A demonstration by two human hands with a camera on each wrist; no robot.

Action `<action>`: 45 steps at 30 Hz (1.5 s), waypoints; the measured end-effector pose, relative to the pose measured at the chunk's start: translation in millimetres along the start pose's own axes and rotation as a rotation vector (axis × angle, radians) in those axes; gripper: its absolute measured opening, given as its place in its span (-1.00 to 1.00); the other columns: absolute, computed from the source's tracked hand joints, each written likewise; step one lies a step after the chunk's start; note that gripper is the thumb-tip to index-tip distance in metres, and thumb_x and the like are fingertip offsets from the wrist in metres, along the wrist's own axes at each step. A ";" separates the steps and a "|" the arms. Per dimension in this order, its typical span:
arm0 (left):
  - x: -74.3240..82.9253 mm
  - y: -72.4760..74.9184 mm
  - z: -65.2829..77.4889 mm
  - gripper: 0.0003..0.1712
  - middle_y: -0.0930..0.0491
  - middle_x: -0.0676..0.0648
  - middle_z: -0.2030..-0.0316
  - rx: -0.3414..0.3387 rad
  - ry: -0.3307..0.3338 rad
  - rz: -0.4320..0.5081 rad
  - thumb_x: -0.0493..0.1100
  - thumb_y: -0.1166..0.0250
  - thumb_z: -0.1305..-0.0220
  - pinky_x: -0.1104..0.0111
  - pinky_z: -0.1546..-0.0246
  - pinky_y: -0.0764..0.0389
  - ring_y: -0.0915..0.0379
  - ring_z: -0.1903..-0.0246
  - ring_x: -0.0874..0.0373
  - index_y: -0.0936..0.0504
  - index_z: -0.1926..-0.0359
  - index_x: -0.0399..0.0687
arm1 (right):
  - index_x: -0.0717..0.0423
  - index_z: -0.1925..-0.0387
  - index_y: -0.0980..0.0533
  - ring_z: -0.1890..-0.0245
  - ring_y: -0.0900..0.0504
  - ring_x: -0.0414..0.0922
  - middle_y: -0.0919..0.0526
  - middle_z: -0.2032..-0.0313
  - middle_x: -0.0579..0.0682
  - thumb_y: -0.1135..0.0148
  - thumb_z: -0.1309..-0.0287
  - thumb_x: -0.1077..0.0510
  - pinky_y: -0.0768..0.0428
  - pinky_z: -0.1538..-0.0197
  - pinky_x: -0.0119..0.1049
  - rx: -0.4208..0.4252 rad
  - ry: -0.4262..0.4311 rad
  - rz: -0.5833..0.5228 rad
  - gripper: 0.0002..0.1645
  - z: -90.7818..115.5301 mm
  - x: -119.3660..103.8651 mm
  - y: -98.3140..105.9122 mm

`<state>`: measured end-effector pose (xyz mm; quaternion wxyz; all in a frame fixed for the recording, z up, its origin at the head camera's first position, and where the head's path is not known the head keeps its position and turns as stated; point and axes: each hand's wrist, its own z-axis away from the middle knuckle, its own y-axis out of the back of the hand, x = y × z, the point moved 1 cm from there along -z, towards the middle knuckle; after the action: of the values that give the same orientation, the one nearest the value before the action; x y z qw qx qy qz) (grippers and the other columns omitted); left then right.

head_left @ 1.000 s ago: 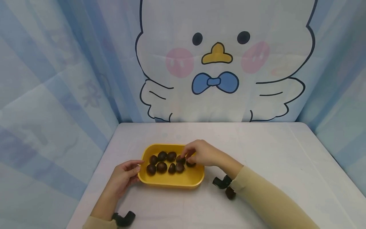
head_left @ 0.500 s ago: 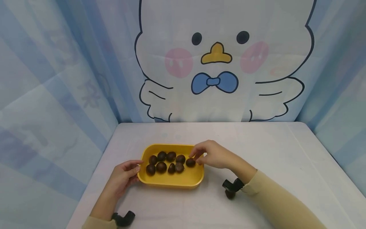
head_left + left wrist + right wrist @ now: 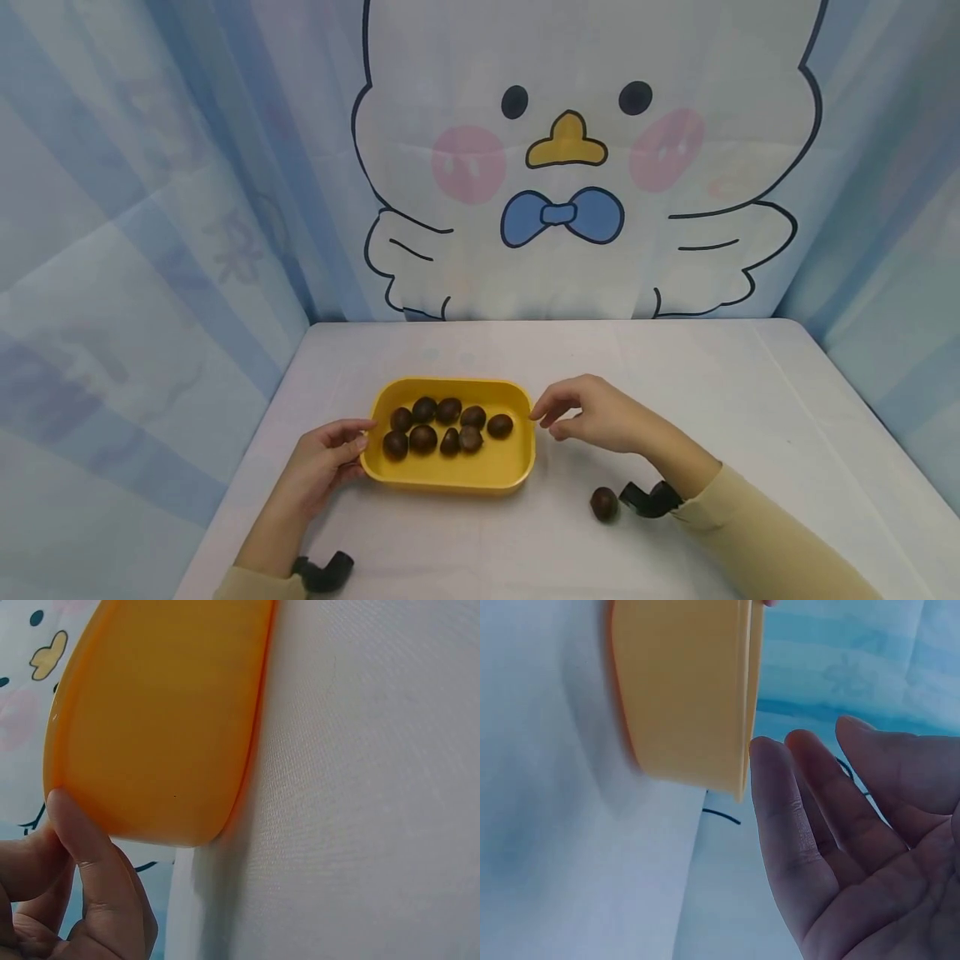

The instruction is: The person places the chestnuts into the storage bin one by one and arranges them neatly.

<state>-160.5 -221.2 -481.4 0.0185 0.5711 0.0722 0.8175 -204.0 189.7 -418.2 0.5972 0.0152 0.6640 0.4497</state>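
A yellow tray point(image 3: 450, 479) stands on the white table with several dark brown chestnuts in it, mostly bunched in two rough rows. My left hand point(image 3: 326, 467) pinches its left end at the rim; the left wrist view shows a fingertip point(image 3: 64, 806) pressed to the tray wall. One chestnut point(image 3: 500, 426) sits apart on the right side inside the tray. Just off the right rim, my right hand point(image 3: 596, 412) holds nothing, its fingers loosely bent and thumb apart. A loose chestnut point(image 3: 604, 504) lies on the table below that hand.
Dark wrist devices hang beside the left wrist point(image 3: 324, 573) and right wrist point(image 3: 651, 500). The right one is close to the loose chestnut. Behind the table point(image 3: 712, 392) hangs a curtain point(image 3: 562, 275) with a cartoon bird, and cloth also covers both sides.
My right hand has let go of a chestnut at the tray's right side and drawn back to the right, past the rim. The left hand stays put on the tray.
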 end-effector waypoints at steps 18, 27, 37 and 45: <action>-1.2 1.9 -0.4 -0.62 -0.64 -0.02 0.14 -0.011 0.002 0.021 -0.31 -0.31 -0.52 0.43 0.30 -0.78 -0.62 0.36 0.16 -0.67 -0.29 -0.25 | 0.02 0.02 -0.75 -0.01 -0.74 -0.08 -0.82 0.04 -0.01 -0.44 -0.29 0.28 -0.71 -0.03 -0.39 -0.075 -0.073 -0.051 -0.75 37.5 36.4 -0.4; -2.4 0.9 -1.1 -0.61 -0.65 -0.04 0.08 -0.005 0.002 0.019 -0.28 -0.34 -0.51 0.42 0.31 -0.78 -0.62 0.33 0.11 -0.68 -0.29 -0.23 | 0.07 0.04 -0.75 -0.02 -0.72 0.03 -0.81 0.06 0.03 -0.49 -0.21 0.31 -0.72 -0.04 -0.41 -0.162 -0.102 -0.127 -0.72 51.0 50.9 -6.9; -2.0 0.3 -1.5 -0.61 -0.65 -0.05 0.07 0.004 0.004 0.015 -0.28 -0.34 -0.51 0.42 0.30 -0.78 -0.62 0.33 0.11 -0.69 -0.29 -0.21 | 0.05 0.06 -0.75 0.08 -0.69 -0.01 -0.80 0.09 0.02 -0.53 -0.09 0.38 -0.73 0.06 -0.37 -0.241 -0.128 -0.176 -0.64 56.0 64.1 -12.9; -2.2 0.1 -2.0 -0.61 -0.64 -0.06 0.07 0.010 0.011 0.020 -0.27 -0.35 -0.51 0.42 0.30 -0.78 -0.61 0.33 0.10 -0.68 -0.29 -0.21 | 0.02 0.13 -0.75 0.19 -0.68 -0.10 -0.79 0.19 -0.02 -0.56 -0.03 0.40 -0.70 0.14 -0.36 -0.252 -0.110 -0.146 -0.63 55.2 66.7 -17.6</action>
<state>-161.7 -221.7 -484.2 0.0068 0.5674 0.0706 0.8204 -169.5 248.3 -474.5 0.6611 -0.0836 0.5678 0.4833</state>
